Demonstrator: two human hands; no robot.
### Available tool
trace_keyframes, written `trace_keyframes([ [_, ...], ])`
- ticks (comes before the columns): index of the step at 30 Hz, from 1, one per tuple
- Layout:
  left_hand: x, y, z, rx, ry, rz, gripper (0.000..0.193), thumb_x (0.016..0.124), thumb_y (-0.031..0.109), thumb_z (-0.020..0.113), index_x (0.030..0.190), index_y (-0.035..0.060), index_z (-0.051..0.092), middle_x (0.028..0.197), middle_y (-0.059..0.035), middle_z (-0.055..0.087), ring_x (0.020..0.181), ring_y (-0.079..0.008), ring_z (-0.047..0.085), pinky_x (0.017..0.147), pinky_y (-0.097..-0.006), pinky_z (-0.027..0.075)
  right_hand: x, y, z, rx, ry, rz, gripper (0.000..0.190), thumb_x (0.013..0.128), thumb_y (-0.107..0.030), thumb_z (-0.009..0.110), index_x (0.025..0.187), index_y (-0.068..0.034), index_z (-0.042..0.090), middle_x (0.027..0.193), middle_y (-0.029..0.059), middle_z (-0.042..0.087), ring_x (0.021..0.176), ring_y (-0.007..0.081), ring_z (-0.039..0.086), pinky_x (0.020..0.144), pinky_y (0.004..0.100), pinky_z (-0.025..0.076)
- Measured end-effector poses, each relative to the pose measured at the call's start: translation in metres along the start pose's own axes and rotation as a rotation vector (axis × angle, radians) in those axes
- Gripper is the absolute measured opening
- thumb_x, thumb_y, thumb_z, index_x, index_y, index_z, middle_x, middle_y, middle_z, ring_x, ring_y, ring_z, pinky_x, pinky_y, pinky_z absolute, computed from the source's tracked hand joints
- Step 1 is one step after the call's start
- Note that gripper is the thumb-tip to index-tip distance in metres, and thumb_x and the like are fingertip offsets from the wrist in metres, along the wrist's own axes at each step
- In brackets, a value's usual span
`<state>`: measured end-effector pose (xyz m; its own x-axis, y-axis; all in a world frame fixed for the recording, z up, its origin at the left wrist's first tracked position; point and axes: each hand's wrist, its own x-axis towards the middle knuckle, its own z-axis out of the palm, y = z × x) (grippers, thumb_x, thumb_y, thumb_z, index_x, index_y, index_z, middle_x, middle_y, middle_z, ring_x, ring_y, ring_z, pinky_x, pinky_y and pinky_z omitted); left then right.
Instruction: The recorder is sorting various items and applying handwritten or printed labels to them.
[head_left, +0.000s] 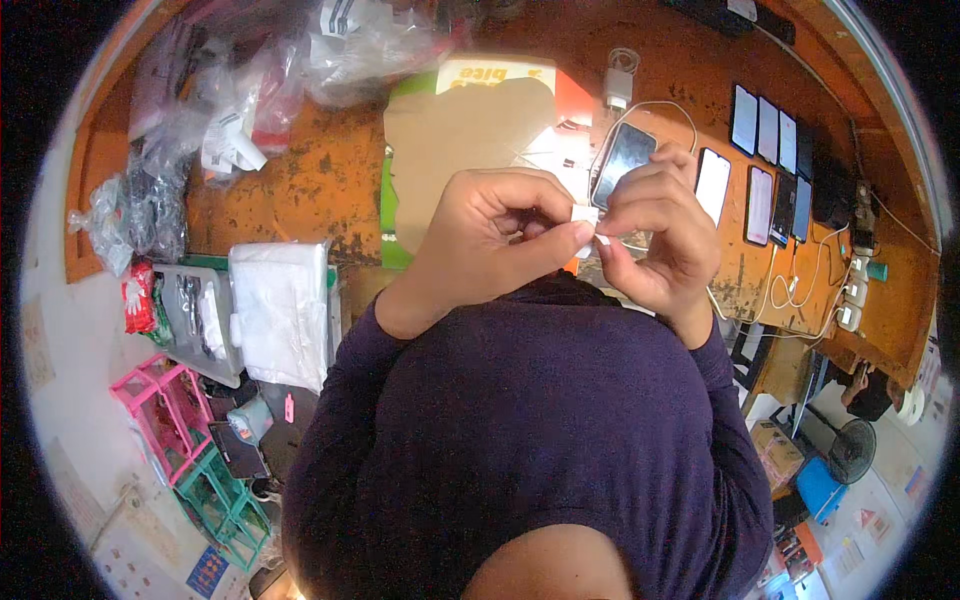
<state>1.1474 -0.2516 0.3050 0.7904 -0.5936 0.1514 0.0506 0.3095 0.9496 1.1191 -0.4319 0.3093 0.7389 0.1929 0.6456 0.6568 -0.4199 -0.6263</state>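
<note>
Between my two hands, close to the chest, is a small white item (584, 214), perhaps a folded paper or label; its exact kind is unclear. My left hand (510, 232) pinches it between thumb and forefinger. The thumb and forefinger of my right hand (656, 225) pinch a small white piece (602, 240) at its right edge. Beyond the hands lies a torn brown cardboard sheet (465, 142) over a printed green, white and orange sheet. A smartphone (627, 156) with a white cable lies just past my right hand.
Several smartphones (759, 202) lie at the right of the worn wooden table (300, 202), near cables and plugged-in chargers (851, 304). Clear plastic bags (360, 52) cover the back left. White plastic packaging (279, 311) lies at the left. Another person (870, 391) is at the far right.
</note>
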Motion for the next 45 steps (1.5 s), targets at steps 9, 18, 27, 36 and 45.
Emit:
trace_keyframes([
  [9, -0.002, 0.000, 0.003, -0.186, 0.013, -0.124, 0.005, 0.081, -0.001, 0.061, 0.076, -0.0024, 0.059, 0.071, -0.0010, 0.056, 0.061, -0.0023, 0.049, 0.051, -0.0165, 0.037, -0.002, -0.002, -0.002, -0.036, 0.017, -0.043, 0.016, 0.064, -0.017, 0.073, 0.075, -0.013, 0.062, 0.074, -0.0009, 0.058, 0.071, 0.0162, 0.055, 0.080, 0.0363, 0.030],
  [18, -0.002, 0.000, 0.004, -0.179, 0.041, -0.093, 0.005, 0.081, 0.000, 0.062, 0.077, -0.0032, 0.059, 0.071, -0.0024, 0.058, 0.062, -0.0032, 0.050, 0.053, -0.0162, 0.039, -0.004, 0.002, 0.000, -0.010, 0.008, -0.041, 0.015, 0.064, -0.014, 0.072, 0.076, -0.012, 0.063, 0.073, -0.0003, 0.058, 0.071, 0.0159, 0.055, 0.079, 0.0370, 0.030],
  [27, -0.002, 0.002, -0.004, -0.338, 0.083, -0.281, 0.007, 0.082, 0.003, 0.060, 0.077, -0.0020, 0.059, 0.076, -0.0060, 0.060, 0.059, -0.0029, 0.048, 0.051, -0.0164, 0.037, -0.002, -0.002, -0.003, -0.148, -0.018, -0.261, 0.017, 0.063, -0.016, 0.073, 0.078, -0.015, 0.065, 0.078, -0.0036, 0.061, 0.073, 0.0152, 0.056, 0.083, 0.0393, 0.028],
  [36, 0.000, 0.002, -0.001, -0.205, 0.292, -0.093, 0.008, 0.080, -0.004, 0.060, 0.088, -0.0047, 0.060, 0.085, -0.0149, 0.063, 0.054, -0.0042, 0.046, 0.043, -0.0163, 0.033, -0.026, 0.044, -0.005, 0.069, 0.161, 0.526, 0.017, 0.072, -0.009, 0.067, 0.089, -0.006, 0.065, 0.089, 0.0068, 0.065, 0.086, 0.0244, 0.061, 0.075, 0.0356, 0.045],
  [45, -0.001, 0.003, 0.002, 0.042, 0.285, 0.115, 0.034, 0.073, -0.008, 0.066, 0.104, -0.0047, 0.053, 0.082, -0.0121, 0.064, 0.073, -0.0105, 0.062, 0.061, -0.0178, 0.049, -0.007, 0.014, -0.013, 0.189, -0.117, 0.545, 0.018, 0.081, -0.010, 0.060, 0.096, -0.002, 0.064, 0.095, 0.0108, 0.065, 0.094, 0.0204, 0.061, 0.083, 0.0321, 0.044],
])
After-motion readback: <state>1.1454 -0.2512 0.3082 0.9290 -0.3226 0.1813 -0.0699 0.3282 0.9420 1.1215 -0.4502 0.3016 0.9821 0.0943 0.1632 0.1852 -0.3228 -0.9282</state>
